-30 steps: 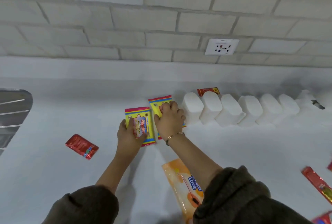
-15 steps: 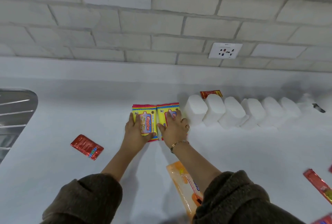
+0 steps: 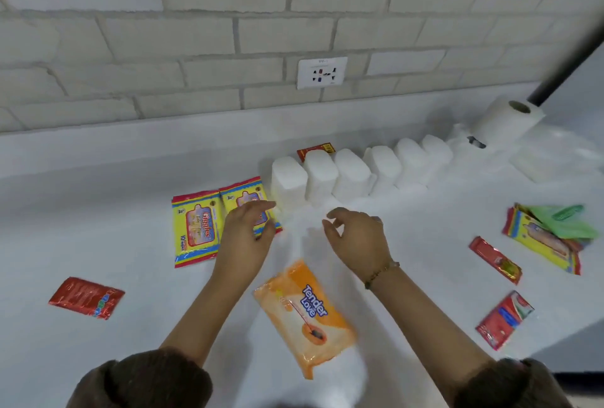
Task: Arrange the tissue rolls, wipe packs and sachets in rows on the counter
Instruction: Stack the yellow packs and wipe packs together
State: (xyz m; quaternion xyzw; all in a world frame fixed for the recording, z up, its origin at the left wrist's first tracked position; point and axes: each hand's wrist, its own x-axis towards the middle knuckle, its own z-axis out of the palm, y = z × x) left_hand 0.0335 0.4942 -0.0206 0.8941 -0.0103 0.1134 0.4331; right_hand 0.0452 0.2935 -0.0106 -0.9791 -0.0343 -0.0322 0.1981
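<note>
Left hand point(image 3: 248, 231), fingers relaxed and nearly straight with the thumb apart, holding nothing, over the near end of the right yellow wipe pack point(image 3: 243, 193); whether it touches the pack cannot be told. Right hand point(image 3: 356, 237), fingers loosely curled and empty, above the bare counter point(image 3: 98, 198) just in front of the row of white tissue rolls point(image 3: 349, 175); a bracelet point(image 3: 380, 272) circles its wrist.

The right yellow wipe pack lies flat, edge to edge with the left yellow wipe pack point(image 3: 196, 228), and the pair sits immediately left of the row's first roll. The row runs from mid-counter back and to the right along the wall, its rolls standing side by side and touching. A red and yellow sachet point(image 3: 315, 150) shows behind the first rolls.

Between the forearms, an orange wipe pack point(image 3: 307, 316) lies flat and askew, nearer the person than the yellow pair. At far left, the left red sachet point(image 3: 86, 297) lies alone. At right, well apart from the row, lie a narrow red sachet point(image 3: 495, 259), a broad red sachet point(image 3: 505, 319) and a third yellow wipe pack point(image 3: 542, 244) with a green pack point(image 3: 568, 221) overlapping its far end. An unwrapped tissue roll point(image 3: 506, 120) stands upright at the row's far end. A wall socket point(image 3: 322, 72) is set in the brick wall above.
</note>
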